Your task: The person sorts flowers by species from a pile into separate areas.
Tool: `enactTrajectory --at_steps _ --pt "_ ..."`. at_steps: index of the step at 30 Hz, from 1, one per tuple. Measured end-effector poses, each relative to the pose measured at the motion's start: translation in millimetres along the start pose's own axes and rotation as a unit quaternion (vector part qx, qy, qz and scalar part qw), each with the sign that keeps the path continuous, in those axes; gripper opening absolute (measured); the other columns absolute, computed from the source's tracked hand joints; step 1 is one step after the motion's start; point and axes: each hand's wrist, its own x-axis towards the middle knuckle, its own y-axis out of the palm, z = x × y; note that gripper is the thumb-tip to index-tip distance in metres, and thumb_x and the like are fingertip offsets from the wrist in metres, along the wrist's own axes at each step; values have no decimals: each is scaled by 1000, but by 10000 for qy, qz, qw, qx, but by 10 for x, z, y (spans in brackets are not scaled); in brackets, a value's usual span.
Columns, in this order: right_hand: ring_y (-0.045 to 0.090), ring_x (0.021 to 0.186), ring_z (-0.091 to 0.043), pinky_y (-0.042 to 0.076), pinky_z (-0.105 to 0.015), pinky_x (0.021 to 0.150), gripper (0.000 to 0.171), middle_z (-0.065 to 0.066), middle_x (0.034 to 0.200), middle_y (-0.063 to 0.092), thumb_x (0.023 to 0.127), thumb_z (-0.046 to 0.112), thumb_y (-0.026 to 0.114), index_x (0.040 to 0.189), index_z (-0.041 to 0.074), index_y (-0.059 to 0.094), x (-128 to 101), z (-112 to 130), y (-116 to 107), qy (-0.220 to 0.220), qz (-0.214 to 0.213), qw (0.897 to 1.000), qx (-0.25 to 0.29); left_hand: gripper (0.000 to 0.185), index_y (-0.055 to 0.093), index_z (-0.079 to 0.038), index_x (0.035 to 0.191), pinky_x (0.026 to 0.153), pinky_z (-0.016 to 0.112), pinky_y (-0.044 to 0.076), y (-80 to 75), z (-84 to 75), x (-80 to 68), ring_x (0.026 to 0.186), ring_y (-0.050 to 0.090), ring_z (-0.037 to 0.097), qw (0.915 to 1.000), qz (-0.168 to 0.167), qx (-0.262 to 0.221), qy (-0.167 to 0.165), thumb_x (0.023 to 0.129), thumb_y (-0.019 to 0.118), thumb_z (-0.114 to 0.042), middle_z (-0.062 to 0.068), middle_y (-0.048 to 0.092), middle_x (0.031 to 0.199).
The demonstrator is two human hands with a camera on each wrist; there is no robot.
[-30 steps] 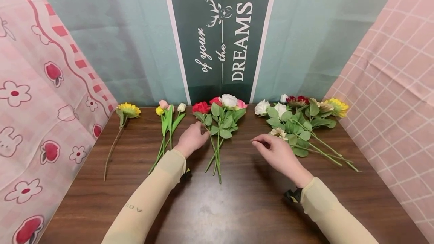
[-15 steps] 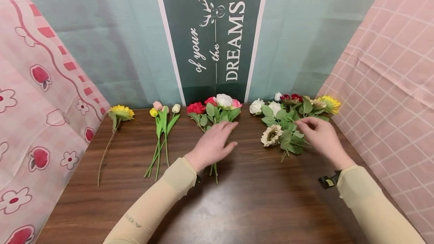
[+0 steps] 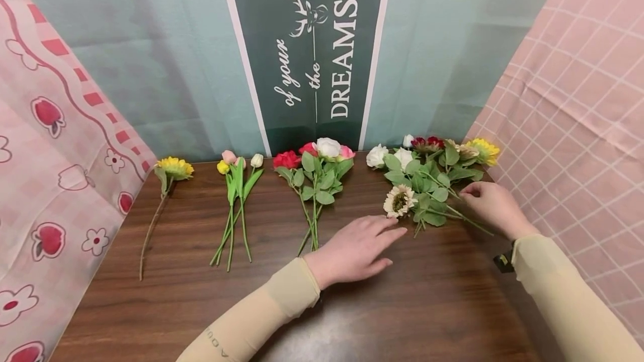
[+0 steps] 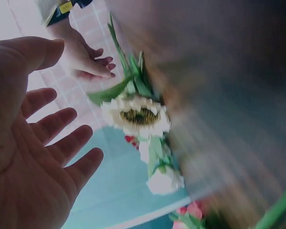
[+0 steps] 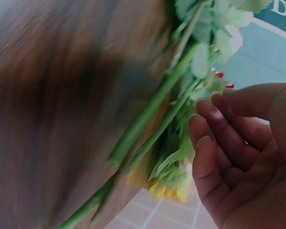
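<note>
A mixed heap of artificial flowers point(image 3: 432, 183) lies at the back right, with white roses, dark red blooms, a yellow sunflower point(image 3: 483, 151) and a beige sunflower point(image 3: 399, 201). My left hand point(image 3: 354, 250), fingers extended, reaches toward the beige sunflower from the front left; the left wrist view shows its palm holding nothing. By the right side of the heap is my right hand point(image 3: 495, 205), loosely curled beside the green stems point(image 5: 152, 114). In the right wrist view nothing shows between its thumb and fingers.
Left of the heap lie a bunch of red, white and pink roses point(image 3: 317, 177), several tulips point(image 3: 236, 183) and a single yellow sunflower point(image 3: 173, 169). Behind the wooden table point(image 3: 166, 317) hangs a green cloth with lettering point(image 3: 344, 60). Pink cloths flank both sides.
My left hand has swept right, past the roses toward the beige sunflower. My right hand has moved right, from the heap's front left to its stems, uncovering the beige sunflower.
</note>
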Motion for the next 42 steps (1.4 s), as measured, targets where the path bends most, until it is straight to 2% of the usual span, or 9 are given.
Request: enactTrajectory --at_steps 7,11,14,26,32,35,38,40,42 --pt "66 95 -45 50 -62 79 31 -24 110 71 101 27 61 110 0 74 20 -159 14 7 221 9990 -379 68 37 -17 159 123 35 21 119 -162 84 145 38 23 9996 191 57 207 102 60 -44 8 39 160" --pt "66 97 -45 50 -62 80 28 -22 106 72 100 25 63 107 0 75 24 -223 63 -61 532 9975 -470 68 37 -17 159 123 34 22 152 -217 105 146 37 22 9992 253 10 310 102 60 -44 8 38 161" --pt "66 97 -47 49 -63 82 24 -22 105 72 100 19 62 105 0 75 20 -265 91 -153 542 9974 -446 67 38 -18 159 122 33 23 161 -229 103 147 36 21 9991 270 -31 313 102 60 -44 7 38 161" --pt "64 91 -51 46 -67 78 22 -32 105 68 100 9 57 108 -9 68 -60 -232 -88 -272 -456 9980 -348 63 41 -18 158 121 35 26 141 -180 90 145 39 21 9991 272 -191 247 103 59 -43 5 39 161" --pt "63 91 -50 45 -65 76 23 -32 107 67 101 9 56 111 -7 68 -68 -67 -161 -289 -935 9945 -366 59 45 -19 155 120 32 27 126 -126 75 142 42 18 9994 53 -272 190 103 59 -41 4 45 157" --pt "62 92 -49 45 -65 78 21 -30 106 67 101 9 58 111 -6 68 -37 114 -180 -428 -1276 9903 -334 55 48 -20 153 119 31 31 92 -65 63 140 46 17 9991 -121 -399 -48 103 59 -40 2 48 154" --pt "62 93 -48 44 -64 79 20 -29 104 68 100 9 63 111 -6 70 3 342 -181 -630 -1540 9858 -245 50 52 -20 151 116 34 36 34 16 48 137 49 17 9958 -324 -704 -488 105 57 -38 1 52 151" --pt "63 92 -44 45 -60 80 20 -27 103 69 100 11 64 111 -5 71 27 519 -160 -737 -1620 9840 -81 45 56 -21 147 114 35 39 -12 84 32 134 52 17 9895 -531 -1021 -879 105 56 -36 0 56 147" --pt "63 89 -37 48 -54 77 22 -22 103 70 101 15 65 113 -2 72 27 726 -125 -726 -1539 9851 235 39 62 -21 142 110 34 44 -58 162 13 130 56 15 9766 -838 -1461 -1336 106 56 -34 -2 61 141"
